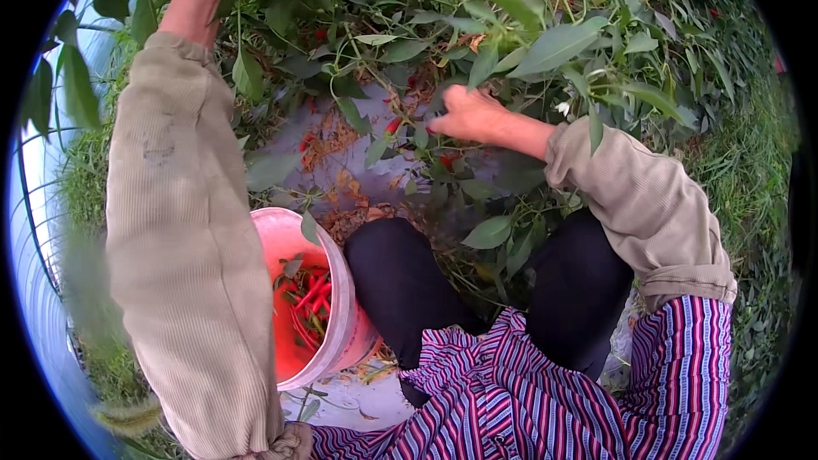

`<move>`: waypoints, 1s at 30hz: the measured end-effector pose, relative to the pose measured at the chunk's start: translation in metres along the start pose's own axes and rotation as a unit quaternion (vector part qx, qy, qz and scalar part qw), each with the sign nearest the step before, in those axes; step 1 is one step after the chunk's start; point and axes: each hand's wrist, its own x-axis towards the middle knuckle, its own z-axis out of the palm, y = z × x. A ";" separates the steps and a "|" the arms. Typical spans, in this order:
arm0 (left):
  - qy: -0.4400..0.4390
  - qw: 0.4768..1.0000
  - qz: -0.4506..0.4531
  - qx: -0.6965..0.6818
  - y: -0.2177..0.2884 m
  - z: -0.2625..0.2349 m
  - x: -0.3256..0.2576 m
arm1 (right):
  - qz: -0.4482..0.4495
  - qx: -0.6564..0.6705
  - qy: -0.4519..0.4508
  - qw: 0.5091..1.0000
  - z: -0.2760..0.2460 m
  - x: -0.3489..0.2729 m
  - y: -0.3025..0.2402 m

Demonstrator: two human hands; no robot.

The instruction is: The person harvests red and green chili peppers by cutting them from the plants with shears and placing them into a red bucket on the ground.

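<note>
My right hand (470, 114) reaches in among the pepper plants with its fingers curled together. A bit of red shows at its fingertips; whether they grip it I cannot make out. Close by, red chili peppers (393, 125) hang low among the leaves. My left arm stretches up at the left, its bare wrist (203, 2) rising into foliage; leaves and the top edge hide that hand's fingers. Beside my left forearm and knee stands a pinkish bucket (341, 324), partly covered by the sleeve. Picked red chilies (313, 294) with some green stems and leaves lie in it.
Leafy pepper plants (554, 47) crowd in front and to the right. Ground sheeting (366, 111) strewn with dry brown leaves shows between the stems. My bent knees (396, 268) are close behind the plants. Along the left runs a pale, ribbed plastic sheet wall (38, 230) with grass beside it.
</note>
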 end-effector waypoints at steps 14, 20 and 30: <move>0.021 0.994 -0.091 -0.051 -0.018 -0.013 -0.004 | -0.122 0.434 -0.320 0.834 0.014 0.004 0.033; 0.020 0.992 -0.106 -0.069 -0.024 -0.014 -0.012 | -0.396 0.579 -0.136 0.700 -0.085 -0.032 0.013; -0.018 0.988 -0.132 -0.071 -0.022 -0.011 -0.039 | -0.387 0.503 0.056 0.771 -0.135 -0.019 -0.009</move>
